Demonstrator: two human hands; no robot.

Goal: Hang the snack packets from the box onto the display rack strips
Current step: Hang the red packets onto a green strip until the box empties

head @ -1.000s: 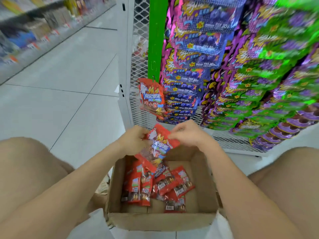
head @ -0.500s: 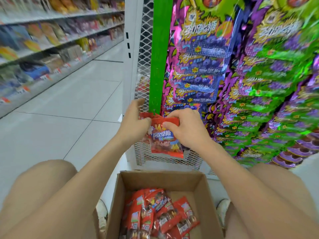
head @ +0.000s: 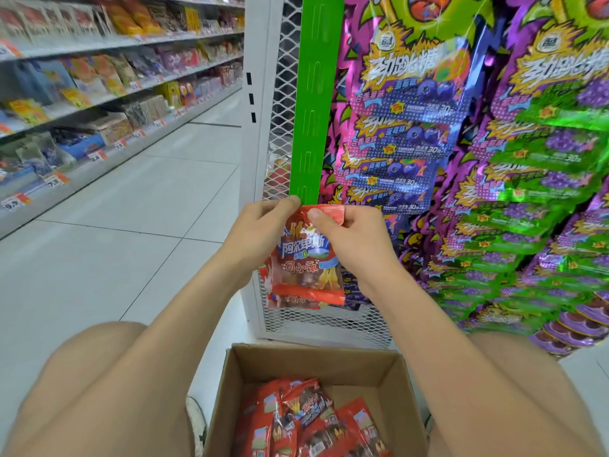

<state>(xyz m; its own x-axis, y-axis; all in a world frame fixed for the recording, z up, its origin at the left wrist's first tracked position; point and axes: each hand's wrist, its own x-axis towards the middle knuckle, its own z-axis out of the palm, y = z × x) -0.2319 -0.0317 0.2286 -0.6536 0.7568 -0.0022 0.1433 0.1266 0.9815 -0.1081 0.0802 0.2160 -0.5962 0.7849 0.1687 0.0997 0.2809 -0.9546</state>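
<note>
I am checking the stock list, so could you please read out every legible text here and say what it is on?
"阿尔卑斯": red packet.
"蓝莓味", "30": purple packets.
"9.9": near price tag.
"7.9": next price tag.
All other print: too blurred or small to read.

Both bare forearms reach forward and converge, the wrists nearly level. The left hand (head: pixel 263 232) pinches the top left corner of a red foil snack packet (head: pixel 304 262) with curled fingertips. Just beside it, the right hand (head: pixel 351 240) grips the packet's top right edge, its thumb (head: pixel 315 215) pressed flat on the front and its fingers wrapped behind. The packet hangs upright between the two hands.
</note>
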